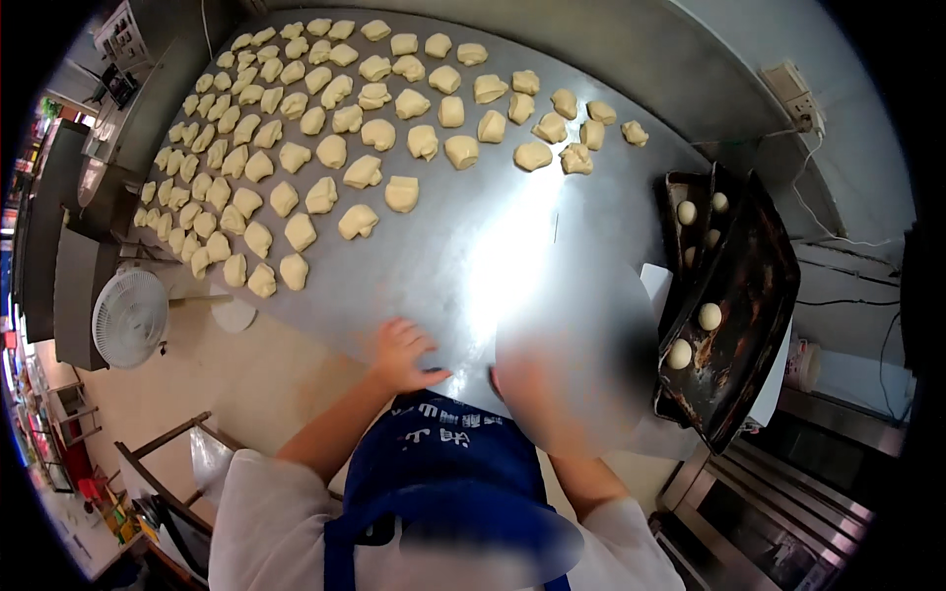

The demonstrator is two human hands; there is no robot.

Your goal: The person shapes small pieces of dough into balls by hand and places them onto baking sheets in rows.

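My left hand (404,355) rests at the front edge of the steel table (443,256), fingers apart, with nothing visible in it. My right hand (527,379) is to its right at the same edge, inside a large blurred patch that hides its fingers and whatever it touches. Many pale dough pieces (401,194) lie in loose rows over the back and left of the tabletop. At the right, stacked dark baking trays (739,355) hold several small round dough balls (709,316). A blue apron (424,463) covers my front.
Behind the table is a steel backsplash with a wall socket (793,94) and hanging cables. A white fan (128,320) and a metal-framed stand (168,453) are at the left. A stainless appliance (749,512) sits below at the right.
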